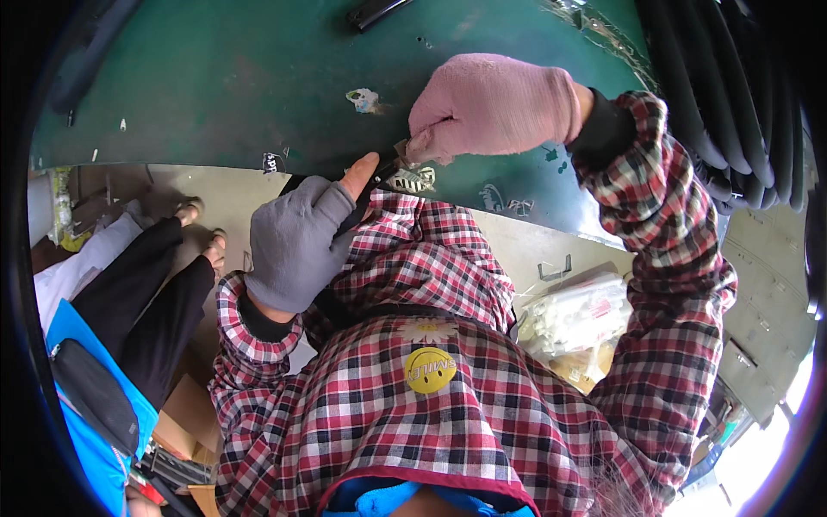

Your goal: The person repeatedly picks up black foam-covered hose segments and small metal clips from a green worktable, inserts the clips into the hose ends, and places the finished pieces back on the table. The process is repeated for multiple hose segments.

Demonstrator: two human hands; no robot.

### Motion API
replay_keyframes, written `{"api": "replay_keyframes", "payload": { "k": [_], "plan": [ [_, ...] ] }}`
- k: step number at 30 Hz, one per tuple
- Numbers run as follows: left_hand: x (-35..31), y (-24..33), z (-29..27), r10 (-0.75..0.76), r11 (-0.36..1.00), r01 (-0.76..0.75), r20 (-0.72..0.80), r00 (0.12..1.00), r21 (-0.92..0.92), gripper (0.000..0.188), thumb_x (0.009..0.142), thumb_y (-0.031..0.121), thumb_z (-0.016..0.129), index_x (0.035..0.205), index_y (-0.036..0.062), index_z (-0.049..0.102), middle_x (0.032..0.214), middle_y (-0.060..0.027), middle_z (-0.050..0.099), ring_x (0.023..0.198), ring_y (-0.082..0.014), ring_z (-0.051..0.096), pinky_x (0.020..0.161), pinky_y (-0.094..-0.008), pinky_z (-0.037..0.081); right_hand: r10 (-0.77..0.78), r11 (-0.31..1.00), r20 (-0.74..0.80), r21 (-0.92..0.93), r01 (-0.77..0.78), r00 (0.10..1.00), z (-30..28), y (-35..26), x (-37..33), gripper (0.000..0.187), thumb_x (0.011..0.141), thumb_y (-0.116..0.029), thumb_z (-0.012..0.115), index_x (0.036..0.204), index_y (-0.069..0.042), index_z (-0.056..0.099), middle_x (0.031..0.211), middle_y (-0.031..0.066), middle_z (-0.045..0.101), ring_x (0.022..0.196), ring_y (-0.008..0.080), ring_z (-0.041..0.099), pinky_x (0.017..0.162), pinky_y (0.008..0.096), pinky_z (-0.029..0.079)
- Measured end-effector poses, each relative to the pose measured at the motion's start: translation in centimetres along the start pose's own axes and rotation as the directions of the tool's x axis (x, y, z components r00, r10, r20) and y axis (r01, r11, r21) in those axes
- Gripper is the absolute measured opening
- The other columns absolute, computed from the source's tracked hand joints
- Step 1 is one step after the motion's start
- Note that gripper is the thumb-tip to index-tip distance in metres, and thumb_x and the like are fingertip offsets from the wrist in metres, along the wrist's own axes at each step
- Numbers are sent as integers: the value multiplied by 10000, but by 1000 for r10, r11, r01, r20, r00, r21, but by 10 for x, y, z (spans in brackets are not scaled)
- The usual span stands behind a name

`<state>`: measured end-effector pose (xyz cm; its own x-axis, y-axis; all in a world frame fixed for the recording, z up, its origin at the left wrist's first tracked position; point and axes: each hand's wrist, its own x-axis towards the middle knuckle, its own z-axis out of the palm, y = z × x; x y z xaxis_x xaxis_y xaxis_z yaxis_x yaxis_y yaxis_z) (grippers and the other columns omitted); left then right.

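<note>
A dark slender piece (pixel 379 176), its kind hard to make out, is clamped between the grey-gloved left hand (pixel 297 246) and the pinched fingertips of the pink-gloved right hand (pixel 491 108) at the green table's (pixel 215 103) near edge. Beside it lies a torn, lettered sticker (pixel 415 179); the checked garment (pixel 543 414) carries a lettered yellow smiley (pixel 431 370).

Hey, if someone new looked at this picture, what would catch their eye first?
Probably the yellow round face print on the checked garment, lower middle. Above it, near the edge of the green table, the pink-gloved right hand and grey-gloved left hand meet at a dark item. Black tube-like pieces crowd the upper right.
</note>
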<state>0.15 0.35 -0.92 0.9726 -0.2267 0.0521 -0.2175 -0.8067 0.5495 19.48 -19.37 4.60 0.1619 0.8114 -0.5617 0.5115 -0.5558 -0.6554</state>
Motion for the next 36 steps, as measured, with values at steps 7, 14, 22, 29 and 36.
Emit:
{"api": "replay_keyframes", "payload": {
  "k": [7,14,22,29,36],
  "plan": [
    [13,4,2,40,998,-39,-28,999,51,670,812,89,785,1429,265,590,831,-110,637,704,-311,647,617,-417,507,-21,998,85,67,15,996,-1,30,-6,344,981,-342,613,939,-29,747,800,33,710,735,151,641,717,312,523],
    [0,23,-29,105,993,-107,-46,993,-51,611,781,75,803,1364,169,643,791,-120,624,689,-310,646,619,-416,491,-106,971,56,222,91,993,10,32,-33,523,994,-487,620,1086,18,721,879,89,724,806,161,628,766,346,534],
    [-26,-28,-56,-62,985,61,-1,998,-163,544,812,22,739,1344,80,644,805,-83,653,631,-195,589,609,-312,469,-296,829,75,516,217,952,35,65,-16,398,1019,-378,615,1011,4,725,803,70,713,718,173,637,676,330,523],
    [-65,-46,-132,-367,929,366,-261,893,-55,663,805,-21,651,1455,47,538,863,-50,571,765,-139,516,751,-281,443,51,974,-813,-87,-207,580,18,118,-18,202,909,-273,690,916,-73,709,820,102,690,764,311,661,708,402,533],
    [-74,-22,-177,-358,926,372,-154,921,70,718,802,-26,653,1494,3,462,1418,-231,578,1294,-331,581,1093,-374,413,-286,886,-958,-255,-387,-25,48,93,32,287,691,-94,743,970,-55,689,979,158,683,938,365,663,819,452,545]
  ]
}}
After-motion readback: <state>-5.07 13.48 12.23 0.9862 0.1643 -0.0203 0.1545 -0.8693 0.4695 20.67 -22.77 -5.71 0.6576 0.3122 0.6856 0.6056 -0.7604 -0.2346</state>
